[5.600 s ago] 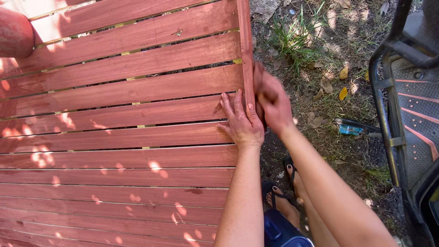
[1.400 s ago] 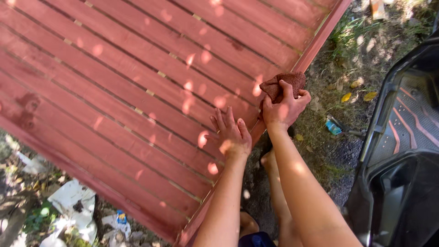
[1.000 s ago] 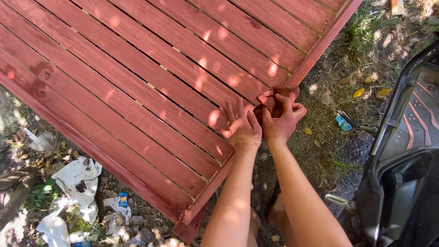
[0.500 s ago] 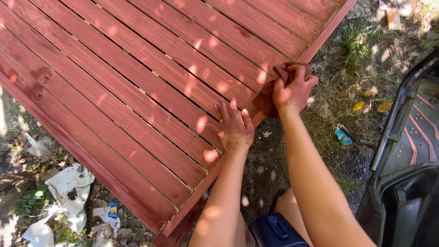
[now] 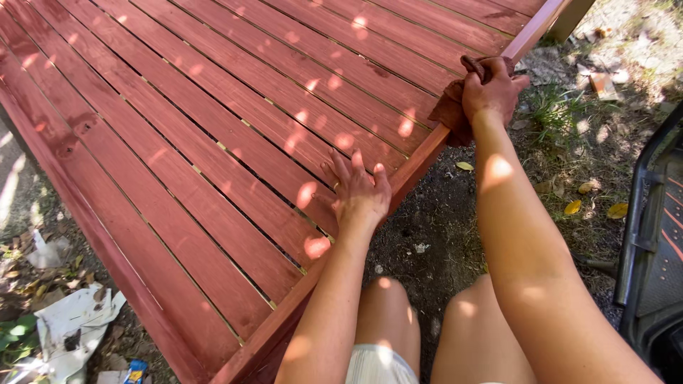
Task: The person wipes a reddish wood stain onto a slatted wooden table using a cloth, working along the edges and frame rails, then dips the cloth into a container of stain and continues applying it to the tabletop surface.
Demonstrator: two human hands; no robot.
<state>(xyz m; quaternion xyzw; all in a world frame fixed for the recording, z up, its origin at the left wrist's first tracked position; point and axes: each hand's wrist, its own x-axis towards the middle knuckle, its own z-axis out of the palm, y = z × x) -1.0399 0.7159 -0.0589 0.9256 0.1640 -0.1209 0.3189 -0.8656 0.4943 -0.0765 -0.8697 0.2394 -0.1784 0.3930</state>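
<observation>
Head view: staining was in hand; right hand (image 5: 492, 89) gripped a stained rag (image 5: 451, 111) on the slatted table's edge rail (image 5: 420, 158), left hand (image 5: 358, 190) lay spread at seven o'clock; further rubbing along the rail was called for.

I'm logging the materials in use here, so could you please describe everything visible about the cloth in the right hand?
The cloth is a small, crumpled rag stained reddish brown, close to the colour of the slatted wooden platform. It looks soft and bunched, with folds hanging below the fist. The right hand grips it from above and presses it against the platform's side rail, near the far corner. Most of it is hidden under the fingers. The left hand does not touch it.
</observation>
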